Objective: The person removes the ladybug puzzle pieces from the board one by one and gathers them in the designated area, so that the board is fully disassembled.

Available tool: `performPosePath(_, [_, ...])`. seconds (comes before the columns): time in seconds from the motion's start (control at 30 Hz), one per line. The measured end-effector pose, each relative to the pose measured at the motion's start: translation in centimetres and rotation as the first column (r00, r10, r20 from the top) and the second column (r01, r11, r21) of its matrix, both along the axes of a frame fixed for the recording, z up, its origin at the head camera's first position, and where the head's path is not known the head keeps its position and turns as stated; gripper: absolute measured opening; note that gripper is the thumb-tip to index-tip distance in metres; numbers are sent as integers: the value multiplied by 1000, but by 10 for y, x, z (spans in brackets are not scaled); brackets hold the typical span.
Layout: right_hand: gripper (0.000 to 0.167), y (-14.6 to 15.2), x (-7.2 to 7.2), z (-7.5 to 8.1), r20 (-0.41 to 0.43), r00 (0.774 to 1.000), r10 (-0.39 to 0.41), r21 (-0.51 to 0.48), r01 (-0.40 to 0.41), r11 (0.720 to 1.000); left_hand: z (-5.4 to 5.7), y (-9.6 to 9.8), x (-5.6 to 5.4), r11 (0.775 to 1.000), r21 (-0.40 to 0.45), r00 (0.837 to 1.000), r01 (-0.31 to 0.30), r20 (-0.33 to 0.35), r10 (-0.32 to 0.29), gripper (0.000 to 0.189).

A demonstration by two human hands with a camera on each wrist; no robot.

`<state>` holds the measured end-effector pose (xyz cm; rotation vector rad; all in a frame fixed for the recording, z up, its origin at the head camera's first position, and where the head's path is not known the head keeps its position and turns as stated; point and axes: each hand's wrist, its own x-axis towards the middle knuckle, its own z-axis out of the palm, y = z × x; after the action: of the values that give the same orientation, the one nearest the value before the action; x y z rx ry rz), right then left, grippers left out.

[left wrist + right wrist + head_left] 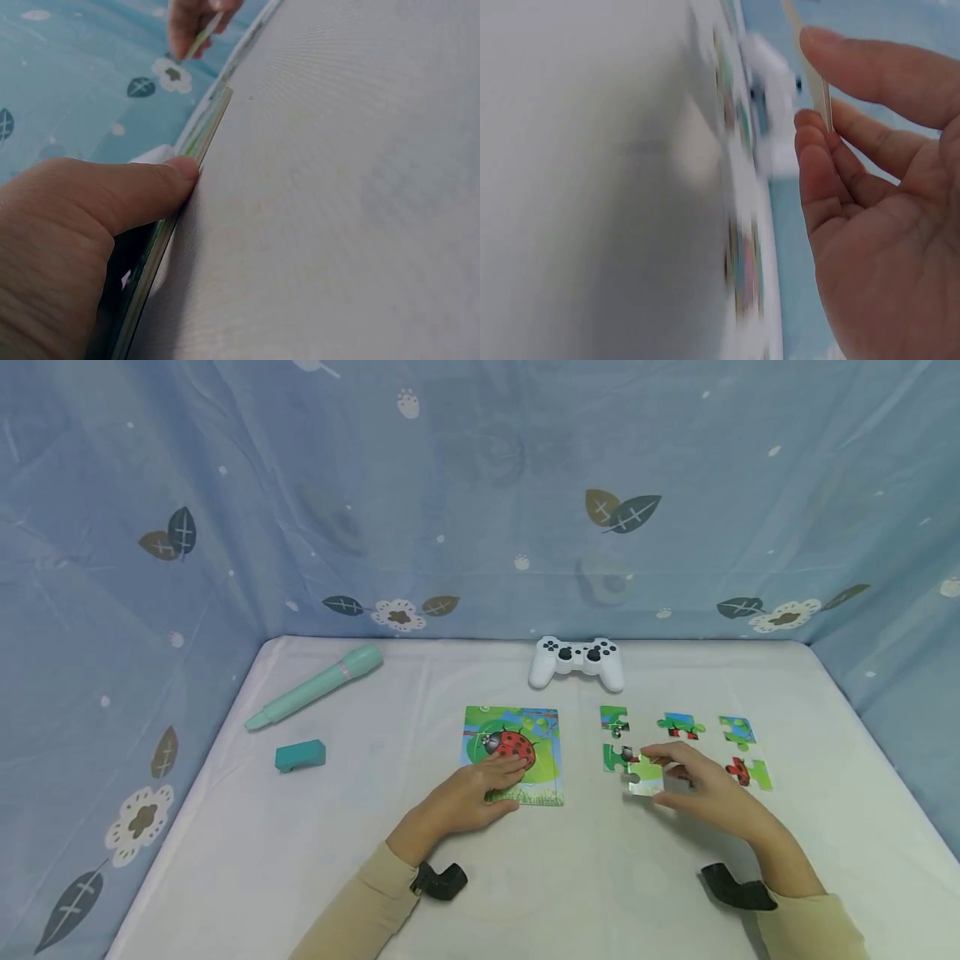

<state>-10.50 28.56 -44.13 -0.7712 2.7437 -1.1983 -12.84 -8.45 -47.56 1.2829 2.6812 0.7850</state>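
Note:
A square ladybug puzzle board (542,739) lies left of the loose pieces. My left hand (476,792) rests on it, fingers spread across the ladybug picture. In the left wrist view the thumb (154,187) lies along the board's near edge. My right hand (705,785) pinches a pale green puzzle piece (643,779) between thumb and fingers. The right wrist view shows that piece (819,90) edge-on, raised above the table. Around this hand lie a piece with the ladybug's head (617,758), a red-and-green piece (750,772), and a partly hidden one under the fingers.
Behind the pieces stands a white game controller (576,662). More puzzle pieces form a back row, among them a blue-green piece (681,725). At the left lie a mint toy microphone (315,689) and a teal block (300,755). A blue patterned curtain (480,510) hangs behind the table.

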Motion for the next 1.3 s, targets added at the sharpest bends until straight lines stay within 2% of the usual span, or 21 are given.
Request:
performPosePath(0.13, [55,32,18,-1,16,999,-52,-11,52,999,1,2,0,1000,1,1000,4,4,-4,50])
performPosePath(0.3, [56,70,38,-7,39,986,-163,14,162,987,0,2,-1,1000,0,1000,0,15,0,50])
performPosePath(0.43, [55,96,47,-10,97,967,-237,68,231,970,0,1,-1,1000,1,1000,-17,25,17,50])
performPosePath(0.57, [54,113,52,-16,148,948,-283,118,267,956,0,0,-1,1000,15,999,-20,28,20,50])
performPosePath(0.7, [52,121,56,-21,163,943,-289,115,272,955,0,0,-2,1000,31,1000,-6,4,6,50])
performPosePath(0.93, [50,124,54,-27,62,976,-210,13,210,978,-1,0,-2,999,40,1000,3,-6,-3,50])
performPosePath(1.03, [47,124,53,-29,34,980,-197,-14,198,980,0,0,-2,999,37,1000,5,2,-5,51])
performPosePath(1.3, [47,125,54,-30,42,981,-189,-36,191,981,0,0,-1,1000,26,1000,4,-5,-4,51])
